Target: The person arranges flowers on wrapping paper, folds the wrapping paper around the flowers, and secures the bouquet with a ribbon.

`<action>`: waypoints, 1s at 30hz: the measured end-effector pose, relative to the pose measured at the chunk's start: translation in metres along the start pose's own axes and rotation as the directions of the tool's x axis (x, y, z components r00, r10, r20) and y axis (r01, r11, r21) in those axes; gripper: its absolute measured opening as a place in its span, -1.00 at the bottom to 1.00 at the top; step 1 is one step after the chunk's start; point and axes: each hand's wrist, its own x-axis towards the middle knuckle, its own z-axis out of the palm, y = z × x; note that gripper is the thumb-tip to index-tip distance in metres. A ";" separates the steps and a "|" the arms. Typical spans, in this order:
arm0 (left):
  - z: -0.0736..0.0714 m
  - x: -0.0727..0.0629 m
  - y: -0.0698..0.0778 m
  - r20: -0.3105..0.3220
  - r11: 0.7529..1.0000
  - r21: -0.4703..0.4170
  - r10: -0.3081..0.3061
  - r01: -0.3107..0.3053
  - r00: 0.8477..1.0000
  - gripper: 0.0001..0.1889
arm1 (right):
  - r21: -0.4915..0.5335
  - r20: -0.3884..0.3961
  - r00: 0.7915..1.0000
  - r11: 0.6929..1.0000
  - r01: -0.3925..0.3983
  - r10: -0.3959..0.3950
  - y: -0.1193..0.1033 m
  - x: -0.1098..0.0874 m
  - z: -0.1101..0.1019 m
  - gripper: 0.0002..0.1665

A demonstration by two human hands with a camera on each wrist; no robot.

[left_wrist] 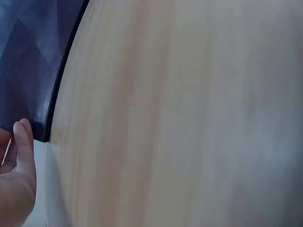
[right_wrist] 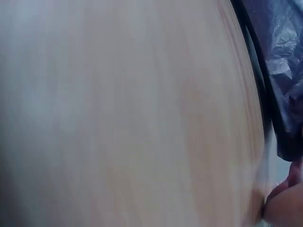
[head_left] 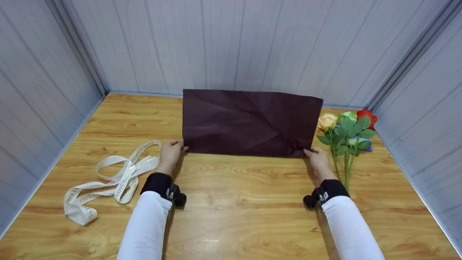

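A dark maroon sheet of wrapping paper [head_left: 249,122], creased in places, spans the space between both hands near the back of the table. My left hand [head_left: 171,154] pinches its near left corner, thumb and fingers on either side. At the near right corner my right hand [head_left: 318,159] pinches the paper, which is crumpled there. In the left wrist view the fingertips of the left hand [left_wrist: 18,175] meet the corner of the sheet [left_wrist: 28,71]. Only part of the right hand [right_wrist: 286,198] shows in the right wrist view, at the paper's corner.
Left of the left hand, a white printed ribbon [head_left: 124,177] lies in loose loops. Artificial roses [head_left: 327,122] with green leaves and long stems lie beyond the right hand. Pale panel walls [head_left: 223,43] enclose the wooden table [head_left: 238,209] at the back and sides.
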 end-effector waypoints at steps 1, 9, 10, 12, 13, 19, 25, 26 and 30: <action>-0.001 0.000 0.001 0.008 1.000 -0.003 -0.005 0.005 1.000 -0.65 | -0.008 0.006 1.000 1.000 -0.001 0.001 0.000 0.000 -0.002 -0.44; -0.008 -0.002 0.006 0.117 1.000 0.013 -0.013 0.011 0.993 -0.58 | 0.197 0.083 0.997 0.980 -0.008 -0.008 -0.003 -0.004 -0.015 -0.61; -0.009 -0.002 0.006 0.126 1.000 0.008 -0.010 0.009 0.992 -0.59 | 0.262 0.101 0.995 0.965 -0.013 -0.014 -0.003 -0.005 -0.016 -0.60; -0.009 -0.002 0.006 0.140 1.000 -0.023 -0.007 0.010 0.990 -0.62 | 0.362 0.151 0.988 0.932 -0.031 -0.026 -0.003 -0.006 -0.019 -0.50; -0.010 -0.002 0.006 0.145 0.999 -0.047 -0.003 0.010 0.989 -0.64 | 0.382 0.186 0.982 0.923 -0.048 -0.026 -0.004 -0.007 -0.020 -0.46; -0.007 -0.006 0.009 0.160 0.974 -0.224 0.020 0.017 0.987 -0.71 | 0.408 0.287 0.958 0.907 -0.107 -0.016 -0.007 -0.008 -0.028 -0.42; -0.012 0.056 -0.042 0.181 0.964 -0.206 0.208 -0.170 0.961 -0.73 | 0.366 0.346 0.938 0.916 -0.166 0.032 -0.009 -0.010 -0.035 -0.42; -0.015 0.079 -0.059 0.201 0.969 -0.153 0.223 -0.194 0.954 -0.71 | 0.348 0.359 0.933 0.923 -0.163 0.030 -0.010 -0.010 -0.036 -0.40; -0.027 0.125 -0.089 0.235 0.946 0.044 0.303 -0.322 0.924 -0.64 | 0.310 0.449 0.890 0.948 -0.075 -0.076 -0.011 -0.009 -0.040 -0.39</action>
